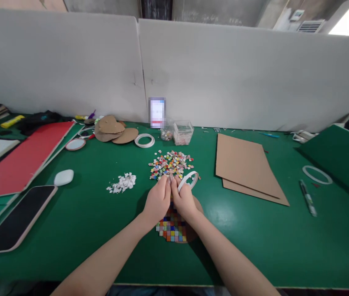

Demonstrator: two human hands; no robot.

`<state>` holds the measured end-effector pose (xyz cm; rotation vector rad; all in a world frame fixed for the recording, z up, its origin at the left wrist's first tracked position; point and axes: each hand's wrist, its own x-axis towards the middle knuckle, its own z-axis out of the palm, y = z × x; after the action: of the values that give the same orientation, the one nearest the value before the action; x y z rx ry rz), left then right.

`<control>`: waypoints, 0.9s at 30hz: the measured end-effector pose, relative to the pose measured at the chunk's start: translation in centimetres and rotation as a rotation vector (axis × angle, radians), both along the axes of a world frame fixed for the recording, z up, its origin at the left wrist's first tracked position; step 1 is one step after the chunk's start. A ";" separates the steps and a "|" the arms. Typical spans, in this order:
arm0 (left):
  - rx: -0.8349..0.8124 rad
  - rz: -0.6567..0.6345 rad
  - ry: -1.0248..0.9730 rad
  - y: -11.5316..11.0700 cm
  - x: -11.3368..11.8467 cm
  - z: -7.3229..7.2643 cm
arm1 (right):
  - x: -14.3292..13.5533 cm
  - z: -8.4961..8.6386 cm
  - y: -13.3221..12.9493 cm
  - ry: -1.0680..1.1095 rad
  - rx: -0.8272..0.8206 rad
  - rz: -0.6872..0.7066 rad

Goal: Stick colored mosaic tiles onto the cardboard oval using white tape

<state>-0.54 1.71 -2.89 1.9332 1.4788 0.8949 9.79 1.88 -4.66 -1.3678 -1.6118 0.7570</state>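
Note:
My left hand (pixel 158 198) and my right hand (pixel 185 201) meet at the fingertips, thumbs side by side, both closed in a pinch. A white ring-shaped roll of tape (pixel 184 180) is hooked in my right hand. What the left fingers pinch is too small and covered to make out. Below the hands lies a round cardboard disc (pixel 194 232), partly covered with rows of coloured mosaic tiles (pixel 172 231); the hands and wrists hide part of it. Just beyond the fingertips spreads a pile of loose mosaic tiles (pixel 169 163).
White paper scraps (pixel 122 183) lie left of the hands. Behind are cardboard discs (pixel 109 128), another tape roll (pixel 144 140) and a clear plastic box (pixel 183 133). Cardboard sheets (pixel 245 164) and a pen (pixel 308 198) lie right; a phone (pixel 18 218) and white case (pixel 63 177) left.

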 end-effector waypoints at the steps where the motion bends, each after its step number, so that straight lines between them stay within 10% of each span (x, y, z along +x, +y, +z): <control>1: 0.009 -0.001 0.014 0.0 -0.1 0.0 | 0.1 0.1 0.0 -0.046 0.014 0.006; 27: -0.222 -0.090 -0.362 0.8 -0.6 0.5 | 0.1 0.2 0.0 -0.015 0.056 0.013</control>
<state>-1.14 2.55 -2.34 1.5675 1.2121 0.9386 9.90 1.88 -4.51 -1.3277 -1.6427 0.7058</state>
